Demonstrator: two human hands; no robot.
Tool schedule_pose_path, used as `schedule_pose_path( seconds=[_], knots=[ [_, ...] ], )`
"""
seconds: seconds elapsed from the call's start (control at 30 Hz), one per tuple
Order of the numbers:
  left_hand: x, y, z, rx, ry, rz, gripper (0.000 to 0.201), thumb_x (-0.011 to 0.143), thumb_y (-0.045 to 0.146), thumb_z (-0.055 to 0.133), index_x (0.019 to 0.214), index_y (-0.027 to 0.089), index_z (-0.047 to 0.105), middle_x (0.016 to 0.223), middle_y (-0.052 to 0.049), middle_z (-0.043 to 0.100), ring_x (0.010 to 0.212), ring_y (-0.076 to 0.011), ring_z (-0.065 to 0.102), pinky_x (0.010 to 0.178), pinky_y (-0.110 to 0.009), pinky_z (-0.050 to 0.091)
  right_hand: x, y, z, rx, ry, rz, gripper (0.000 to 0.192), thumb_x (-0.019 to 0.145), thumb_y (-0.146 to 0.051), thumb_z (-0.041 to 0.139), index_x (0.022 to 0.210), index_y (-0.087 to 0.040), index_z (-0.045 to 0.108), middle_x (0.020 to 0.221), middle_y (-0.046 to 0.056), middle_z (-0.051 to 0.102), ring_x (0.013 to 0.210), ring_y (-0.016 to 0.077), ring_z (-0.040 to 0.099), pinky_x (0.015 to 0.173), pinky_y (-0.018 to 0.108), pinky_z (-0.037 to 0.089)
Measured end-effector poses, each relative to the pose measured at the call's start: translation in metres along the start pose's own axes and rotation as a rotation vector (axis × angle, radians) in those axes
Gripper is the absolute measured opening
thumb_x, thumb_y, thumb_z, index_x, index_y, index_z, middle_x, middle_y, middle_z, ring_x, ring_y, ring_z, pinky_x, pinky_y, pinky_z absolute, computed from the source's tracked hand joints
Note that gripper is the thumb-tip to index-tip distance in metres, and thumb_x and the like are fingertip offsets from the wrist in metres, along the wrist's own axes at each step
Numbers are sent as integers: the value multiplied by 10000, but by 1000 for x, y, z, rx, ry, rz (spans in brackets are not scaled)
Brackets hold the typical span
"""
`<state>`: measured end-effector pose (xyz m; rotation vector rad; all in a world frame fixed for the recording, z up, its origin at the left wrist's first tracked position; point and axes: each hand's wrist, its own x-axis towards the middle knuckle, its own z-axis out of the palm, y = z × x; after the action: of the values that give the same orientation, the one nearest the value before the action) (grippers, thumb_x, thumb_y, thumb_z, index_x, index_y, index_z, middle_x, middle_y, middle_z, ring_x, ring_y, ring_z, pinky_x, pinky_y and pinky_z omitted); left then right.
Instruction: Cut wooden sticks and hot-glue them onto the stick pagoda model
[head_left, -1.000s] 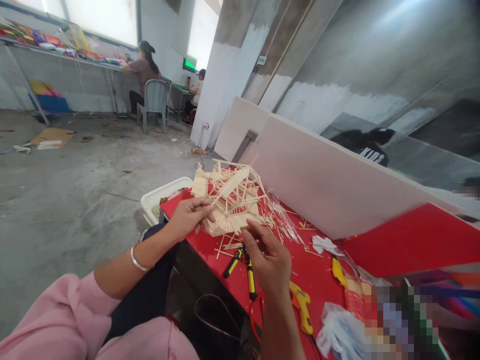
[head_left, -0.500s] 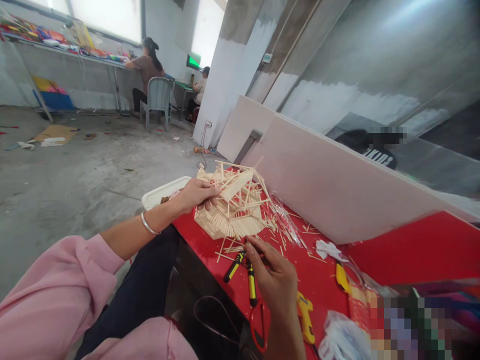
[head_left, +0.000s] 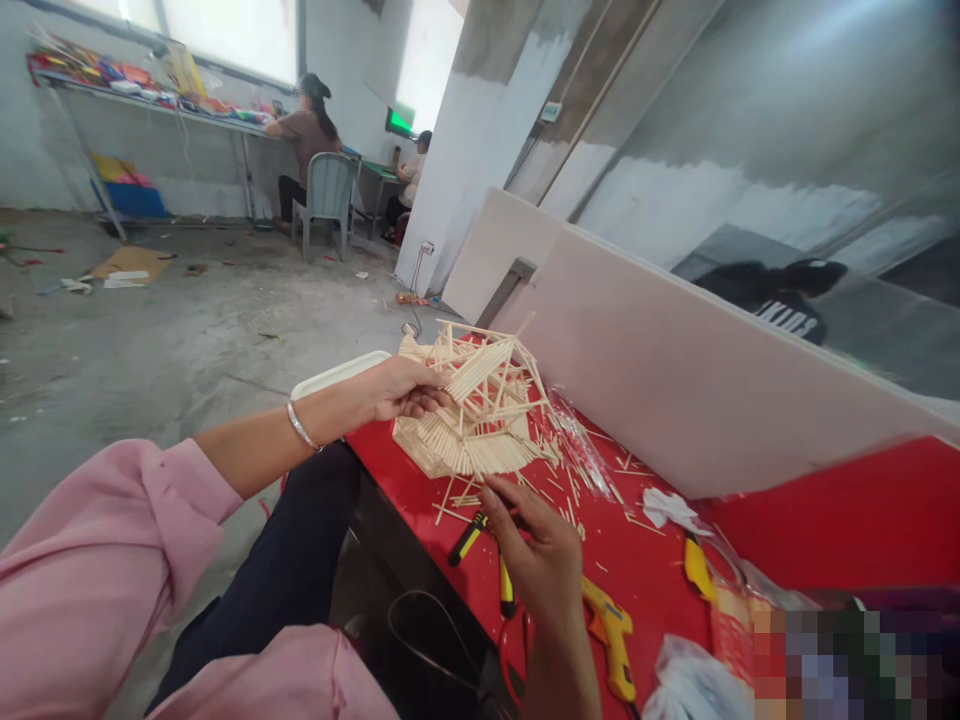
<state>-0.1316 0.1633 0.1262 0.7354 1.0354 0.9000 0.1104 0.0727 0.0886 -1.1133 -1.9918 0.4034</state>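
Note:
My left hand (head_left: 411, 388) is closed on the near edge of a model built of thin wooden sticks (head_left: 481, 372), gripping a panel where the sticks lie side by side. Below and to the right of the model, my right hand (head_left: 544, 550) is in a pinch, thumb against forefinger. Whatever sits between those fingertips is too small to make out. Partly behind that hand lie pliers with black and yellow handles (head_left: 470, 540). A red-handled tool (head_left: 511, 655) is mostly covered by my right wrist, and a yellow glue gun (head_left: 618, 640) rests just right of it.
Loose sticks and offcuts (head_left: 574, 500) litter the red tabletop (head_left: 626, 560). Clear plastic wrap (head_left: 581, 450), white tissue (head_left: 667, 508) and a plastic bag (head_left: 694, 680) lie to the right. A pale board (head_left: 615, 350) stands along the far side. Two people sit at tables in the background.
The view has swung slightly to the left. My right hand has shifted a little and now covers more of the pliers. My left hand still grips the stick model.

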Motion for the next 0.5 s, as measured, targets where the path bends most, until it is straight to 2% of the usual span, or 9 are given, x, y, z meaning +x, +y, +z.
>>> schedule_pose_path(
  seconds=[0.23, 0.5],
  knots=[
    [10, -4, -11, -112, -46, -12, 165, 840, 141, 622, 701, 88, 691, 548, -62, 679, 419, -62, 549, 390, -129, 431, -8, 7, -3, 12, -4, 5, 185, 865, -291, 640, 1011, -237, 740, 932, 36, 761, 774, 151, 713, 641, 222, 551],
    [3, 2, 0, -123, 21, -39, 132, 812, 132, 677, 687, 91, 679, 532, -50, 664, 420, -55, 547, 396, -123, 436, -11, 9, -5, 21, -12, 38, 194, 860, -332, 634, 975, -230, 752, 901, 51, 762, 747, 172, 716, 633, 247, 567]
  ],
)
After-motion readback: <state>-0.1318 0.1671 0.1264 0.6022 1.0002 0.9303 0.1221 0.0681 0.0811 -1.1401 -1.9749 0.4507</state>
